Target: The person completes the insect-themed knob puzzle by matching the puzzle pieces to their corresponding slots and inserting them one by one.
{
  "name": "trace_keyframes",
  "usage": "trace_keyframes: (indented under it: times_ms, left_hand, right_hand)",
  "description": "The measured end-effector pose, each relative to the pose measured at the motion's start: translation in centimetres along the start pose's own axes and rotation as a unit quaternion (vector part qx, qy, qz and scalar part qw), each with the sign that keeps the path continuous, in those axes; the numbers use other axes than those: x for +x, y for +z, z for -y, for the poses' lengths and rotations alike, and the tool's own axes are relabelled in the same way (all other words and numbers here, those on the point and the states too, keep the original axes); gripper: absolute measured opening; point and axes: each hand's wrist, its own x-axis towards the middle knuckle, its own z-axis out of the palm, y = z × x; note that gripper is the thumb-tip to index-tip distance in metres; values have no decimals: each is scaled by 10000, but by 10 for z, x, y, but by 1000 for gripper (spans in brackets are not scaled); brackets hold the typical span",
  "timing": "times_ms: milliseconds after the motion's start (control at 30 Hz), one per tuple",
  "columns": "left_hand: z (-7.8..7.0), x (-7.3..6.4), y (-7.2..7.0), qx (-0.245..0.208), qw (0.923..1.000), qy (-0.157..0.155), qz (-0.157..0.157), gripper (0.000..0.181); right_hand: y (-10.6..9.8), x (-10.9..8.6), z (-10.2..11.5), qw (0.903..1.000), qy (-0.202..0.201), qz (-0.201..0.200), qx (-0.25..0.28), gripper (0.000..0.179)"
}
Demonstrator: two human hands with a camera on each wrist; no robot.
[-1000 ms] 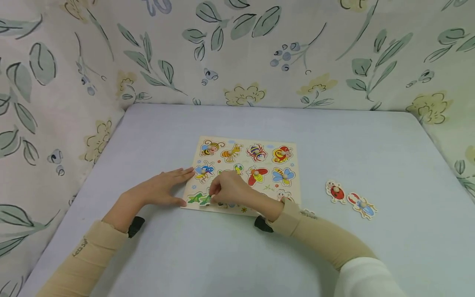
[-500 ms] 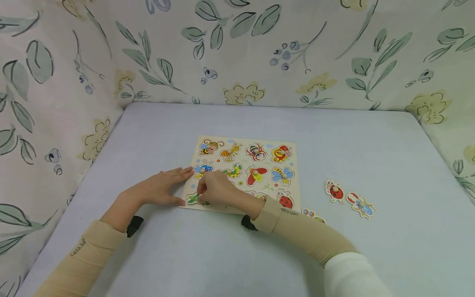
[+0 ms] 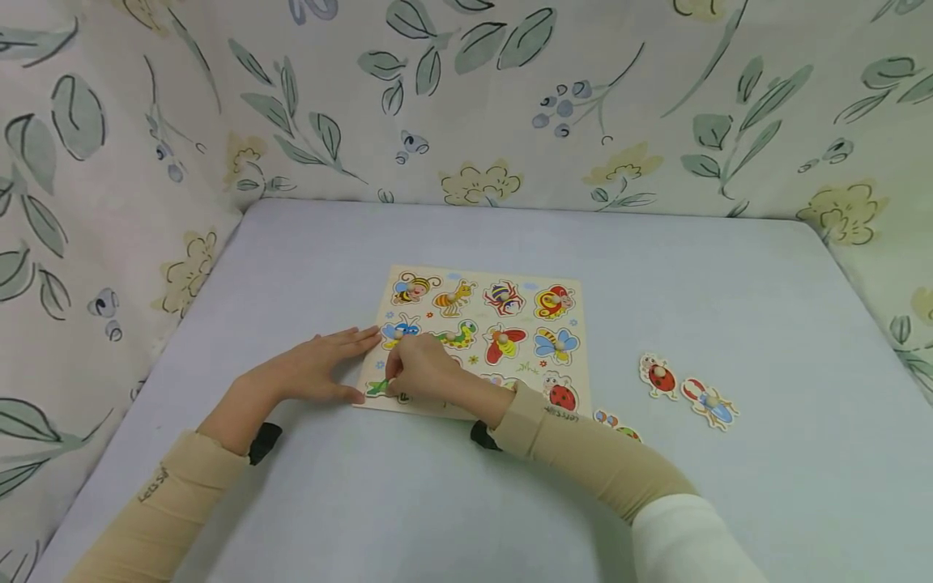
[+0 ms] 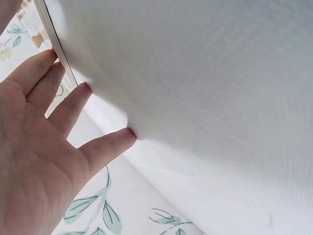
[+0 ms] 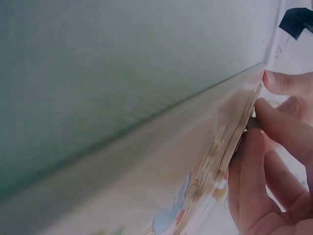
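Observation:
A wooden puzzle board [image 3: 530,322] printed with insects lies on the table. My right hand [image 3: 426,368] is over its lower left part and pinches the small knob [image 5: 253,123] of a green insect puzzle piece [image 3: 376,389]. Most of that piece is hidden beneath the fingers; in the right wrist view, its thin wooden edge shows close over the board. My left hand [image 3: 309,368] lies with fingers spread, fingertips along the board's left edge and thumb at the near left corner. Knobbed insect pieces fill the board's upper two rows.
To the right of the board lie a loose ladybug piece [image 3: 659,376] and a blue beetle piece [image 3: 710,403]. Another colourful piece [image 3: 608,419] peeks out beyond the right sleeve. A floral cloth [image 3: 481,146] stands behind the white table [image 3: 700,291].
My right hand has moved left with the green insect piece, toward the board's near left corner, then barely shifted. The piece by the right sleeve has come into view. My left hand stays put.

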Motion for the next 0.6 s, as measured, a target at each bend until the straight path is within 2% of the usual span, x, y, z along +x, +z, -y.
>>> trace_keyframes:
  times_ms: [600]
  left_hand:
    - [-1,-1,-1,-26,10000,-23,39,89]
  right_hand:
    - [3,-1,2,9999,-12,19,-105,14]
